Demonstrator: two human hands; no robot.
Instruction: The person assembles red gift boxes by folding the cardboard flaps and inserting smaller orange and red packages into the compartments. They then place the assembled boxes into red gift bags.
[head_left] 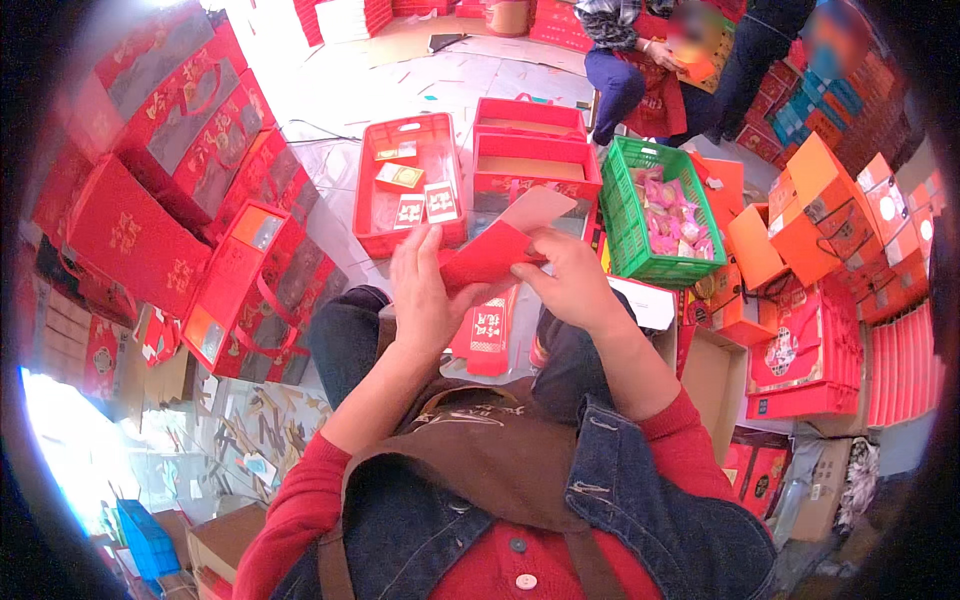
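Note:
Between my hands is a small red folding carton (pixel 488 253), partly opened out, its pale inner flap sticking up toward the upper right. My left hand (pixel 422 285) presses on its left end, fingers closed together and the thumb beneath. At the right end, my right hand (pixel 570 275) pinches the carton's edge between thumb and fingers. Below them, between my knees, lies a flat red carton blank (pixel 486 335) with white printed characters. Just beyond my left hand stands a red plastic crate (pixel 367 190) holding a few small boxes, one of them a white and red box (pixel 440 202).
Beyond my hands stand open red gift boxes (pixel 530 142). A green crate (pixel 622 215) holds pink packets (pixel 672 215). Red gift boxes (pixel 140 240) pile up at left, orange boxes (pixel 820 220) at right. A co-worker (pixel 640 60) sits at the far right, holding something orange.

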